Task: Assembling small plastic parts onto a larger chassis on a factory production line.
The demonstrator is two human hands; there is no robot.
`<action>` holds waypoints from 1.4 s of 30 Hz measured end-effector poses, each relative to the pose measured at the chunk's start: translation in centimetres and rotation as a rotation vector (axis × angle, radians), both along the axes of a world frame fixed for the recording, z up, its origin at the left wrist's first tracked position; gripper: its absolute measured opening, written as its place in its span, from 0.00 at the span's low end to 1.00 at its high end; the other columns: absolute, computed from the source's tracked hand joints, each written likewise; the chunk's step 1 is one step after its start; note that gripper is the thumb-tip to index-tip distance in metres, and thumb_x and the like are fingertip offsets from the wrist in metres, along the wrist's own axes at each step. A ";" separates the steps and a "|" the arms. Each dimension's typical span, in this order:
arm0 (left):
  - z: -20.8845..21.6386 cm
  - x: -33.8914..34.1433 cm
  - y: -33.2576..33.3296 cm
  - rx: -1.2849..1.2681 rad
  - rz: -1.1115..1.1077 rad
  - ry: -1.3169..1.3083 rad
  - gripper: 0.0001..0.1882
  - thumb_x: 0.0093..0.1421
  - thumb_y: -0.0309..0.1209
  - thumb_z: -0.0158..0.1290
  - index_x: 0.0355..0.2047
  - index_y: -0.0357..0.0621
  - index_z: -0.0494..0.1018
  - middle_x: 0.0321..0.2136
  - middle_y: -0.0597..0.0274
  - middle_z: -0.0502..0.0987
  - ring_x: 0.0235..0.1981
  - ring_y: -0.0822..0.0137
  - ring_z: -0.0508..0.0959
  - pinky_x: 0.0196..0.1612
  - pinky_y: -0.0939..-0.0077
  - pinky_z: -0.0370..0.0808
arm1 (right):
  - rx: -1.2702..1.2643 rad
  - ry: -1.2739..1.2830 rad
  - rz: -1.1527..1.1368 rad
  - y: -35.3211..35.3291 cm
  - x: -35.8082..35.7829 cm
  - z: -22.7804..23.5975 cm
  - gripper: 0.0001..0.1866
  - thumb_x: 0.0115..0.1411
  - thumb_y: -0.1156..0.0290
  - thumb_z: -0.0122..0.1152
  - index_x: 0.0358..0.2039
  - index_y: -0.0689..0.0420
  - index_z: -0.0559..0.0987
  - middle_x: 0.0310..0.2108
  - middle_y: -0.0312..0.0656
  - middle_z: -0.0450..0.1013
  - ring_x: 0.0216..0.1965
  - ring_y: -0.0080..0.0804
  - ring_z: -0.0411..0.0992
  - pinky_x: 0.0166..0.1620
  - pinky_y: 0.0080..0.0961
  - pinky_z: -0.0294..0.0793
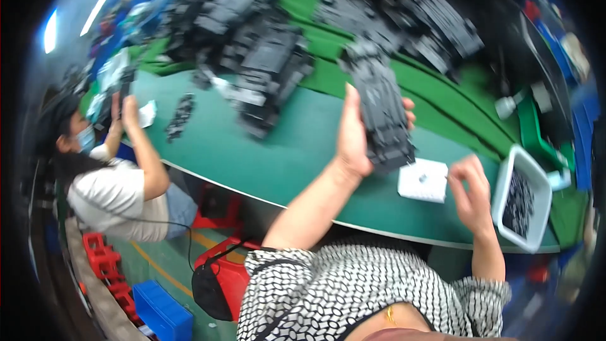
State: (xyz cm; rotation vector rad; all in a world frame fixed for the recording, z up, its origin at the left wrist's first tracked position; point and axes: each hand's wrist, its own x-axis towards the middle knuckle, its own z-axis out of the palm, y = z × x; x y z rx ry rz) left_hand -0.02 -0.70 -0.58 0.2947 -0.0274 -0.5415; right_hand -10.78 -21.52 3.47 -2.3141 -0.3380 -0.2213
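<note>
My left hand (pixel 355 136) is wrapped round a long dark grey plastic chassis (pixel 384 110), like that of a model car. It is held up over the green table, tilted, with the thumb along one side and fingertips showing on the other. My right hand (pixel 470 192) has its fingers curled in, beside a small white block-like thing (pixel 421 180) with a dark spot on top. Whatever its fingers pinch, if anything, is too blurred to make out. To its right stands a whitish bin (pixel 503 205) of small black parts (pixel 519 203).
Similar dark chassis (pixel 268 72) are heaped at the back left, and more (pixel 442 22) lie at the back right. A small dark part (pixel 181 117) lies on the green table (pixel 297 170). On the left, a masked co-worker (pixel 120 183) holds a dark piece. Red stools (pixel 230 271) stand below.
</note>
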 end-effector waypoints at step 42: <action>0.9 -1.6 -0.5 0.277 -0.035 -0.234 0.31 0.64 0.58 0.32 0.47 0.44 0.67 0.39 0.55 0.74 0.39 0.68 0.75 0.42 0.72 0.76 | -0.150 -0.763 0.225 6.0 3.0 -3.6 0.18 0.32 0.70 0.65 0.30 0.49 0.82 0.22 0.29 0.57 0.28 0.27 0.61 0.34 0.29 0.56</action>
